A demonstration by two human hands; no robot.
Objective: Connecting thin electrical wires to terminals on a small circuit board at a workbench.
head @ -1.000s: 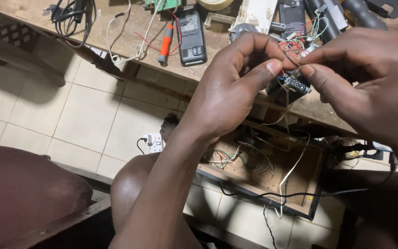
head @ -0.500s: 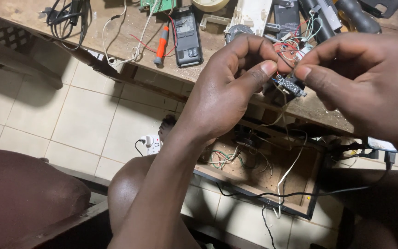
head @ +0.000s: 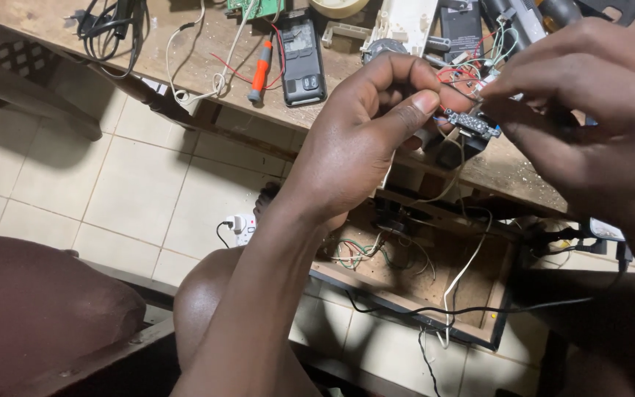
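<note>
Head view — small circuit board (head: 472, 123) pinched between left hand (head: 361, 140) and right hand (head: 589, 110).

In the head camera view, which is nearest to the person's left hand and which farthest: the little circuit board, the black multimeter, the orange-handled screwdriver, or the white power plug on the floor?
From the left hand:
1. Small circuit board, right at the fingertips, between both hands.
2. Black multimeter, on the wooden bench to the upper left.
3. Orange-handled screwdriver, just left of the multimeter.
4. White power plug, down on the tiled floor; in the picture about as far as the screwdriver, but well below the bench.

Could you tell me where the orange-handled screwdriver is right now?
In the head view, the orange-handled screwdriver lies on the wooden table, upper centre-left, just left of the black handheld device.
</note>
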